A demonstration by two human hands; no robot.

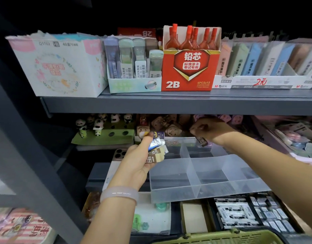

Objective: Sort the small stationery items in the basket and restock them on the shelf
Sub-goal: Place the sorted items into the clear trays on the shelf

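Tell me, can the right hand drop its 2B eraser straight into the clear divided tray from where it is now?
Probably yes. The right hand pinches the 2B eraser right above the clear divided tray, whose back compartments lie open; the upper shelf overhangs but doesn't block.

Upper shelf brightly lit; lower tier dim and soft; corners dark, edges bowed.

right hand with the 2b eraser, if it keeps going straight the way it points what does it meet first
Probably the brown erasers at the back of the lower shelf, just beyond the right hand and its 2B eraser; depth is hard to judge.
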